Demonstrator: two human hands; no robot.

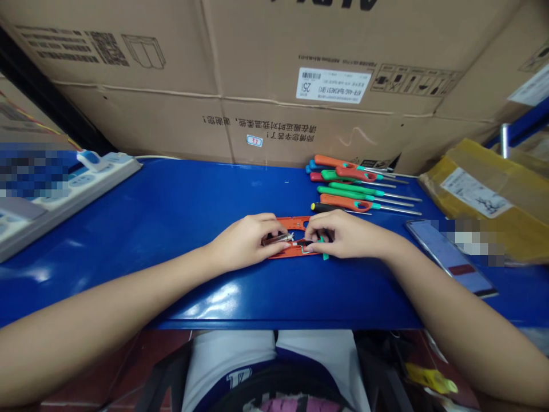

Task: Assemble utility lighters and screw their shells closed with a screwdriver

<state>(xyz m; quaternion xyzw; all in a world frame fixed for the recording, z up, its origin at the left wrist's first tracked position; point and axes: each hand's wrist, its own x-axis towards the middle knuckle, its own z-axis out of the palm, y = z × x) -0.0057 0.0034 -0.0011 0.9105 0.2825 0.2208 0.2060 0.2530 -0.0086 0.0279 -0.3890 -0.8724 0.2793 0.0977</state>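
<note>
An opened orange lighter shell [295, 222] lies flat on the blue table [180, 206], between my hands. My left hand [249, 240] is closed in a pinch on a small metal tube part [278, 238] over the shell's left end. My right hand [343, 233] is closed on the shell's right end, with a thin metal wire piece [305, 246] and a small green piece [325, 254] at its fingertips. Both hands touch the shell.
Several long orange and green lighters [364, 186] lie in a row behind my right hand. A white power strip [64, 183] sits at the left, a phone [450, 257] and a yellow parcel [493, 200] at the right. Cardboard boxes [274, 80] wall the back.
</note>
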